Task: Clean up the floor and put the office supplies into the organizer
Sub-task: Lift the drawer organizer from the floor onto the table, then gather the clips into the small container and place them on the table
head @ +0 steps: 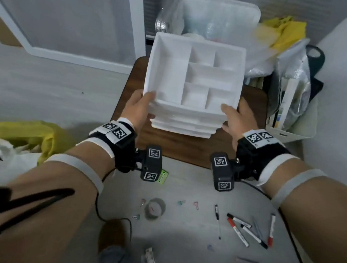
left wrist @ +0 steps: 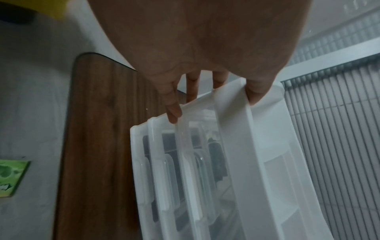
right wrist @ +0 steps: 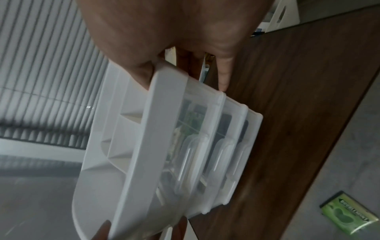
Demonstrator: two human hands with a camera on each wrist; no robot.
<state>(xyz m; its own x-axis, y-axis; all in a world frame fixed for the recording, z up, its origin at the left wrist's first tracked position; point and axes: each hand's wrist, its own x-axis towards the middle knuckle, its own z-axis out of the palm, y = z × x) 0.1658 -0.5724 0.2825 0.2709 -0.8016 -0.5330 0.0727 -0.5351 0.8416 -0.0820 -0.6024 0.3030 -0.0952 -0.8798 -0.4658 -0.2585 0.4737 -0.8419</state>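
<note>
A white plastic organizer (head: 169, 77) with a divided top tray and translucent drawers below is held above a dark wooden board (head: 188, 148). My left hand (head: 138, 108) grips its near left corner, thumb on the rim. My right hand (head: 235, 120) grips the near right corner the same way. The left wrist view shows the fingers (left wrist: 173, 112) curled under the organizer (left wrist: 257, 146); the right wrist view shows the thumb on the organizer's rim (right wrist: 156, 129). On the grey floor lie several markers (head: 243, 228), a pen (head: 217, 220), a tape roll (head: 155, 208) and small binder clips (head: 181, 202).
A green packet (head: 163, 176) lies on the floor by the board. A yellow bag with white paper (head: 12, 146) sits at the left. A clear-lined bin (head: 210, 19) and a white basket of papers (head: 291, 122) stand behind and right. A black cable (head: 116, 219) trails over the floor.
</note>
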